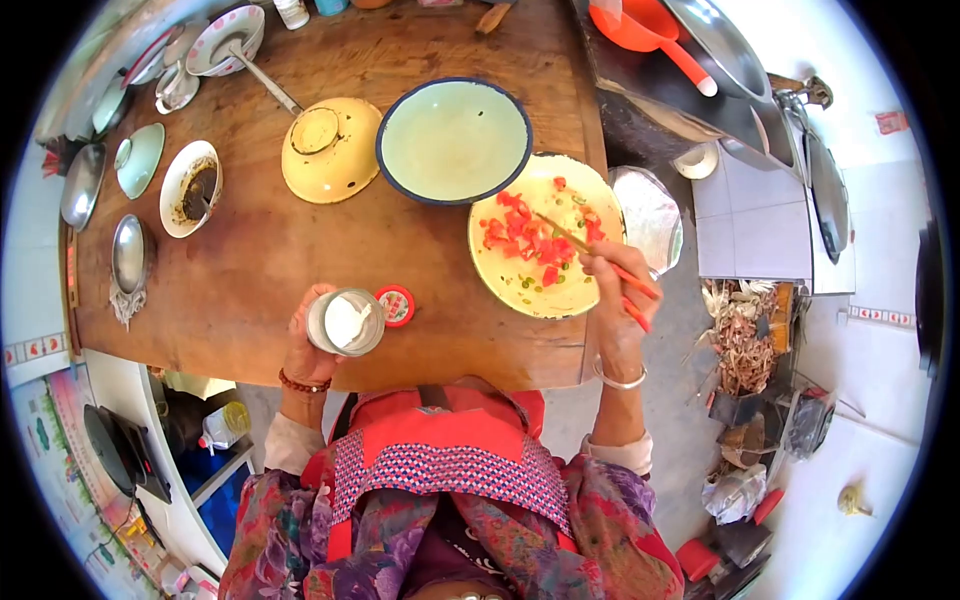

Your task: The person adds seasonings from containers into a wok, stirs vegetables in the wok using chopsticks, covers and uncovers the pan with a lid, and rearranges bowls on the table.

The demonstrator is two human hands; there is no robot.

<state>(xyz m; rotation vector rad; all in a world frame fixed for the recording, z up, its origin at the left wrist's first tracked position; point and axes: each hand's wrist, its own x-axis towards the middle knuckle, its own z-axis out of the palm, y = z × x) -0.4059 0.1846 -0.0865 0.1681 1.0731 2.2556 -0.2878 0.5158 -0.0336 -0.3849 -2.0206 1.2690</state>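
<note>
Right of centre, a person's right fingers (601, 262) pinch chopsticks (638, 283) over chopped tomato (518, 232) on an enamel plate (492, 270) that might tip if its overhanging rim is pressed; left of centre, left fingers (309, 300) cup an open jar (371, 328).

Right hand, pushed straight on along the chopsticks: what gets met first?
Probably the chopped tomato on the yellow dish; the chopsticks in the right hand point forward and left over it. Depth is unclear from this one view; the tips may already touch the pieces.
</note>
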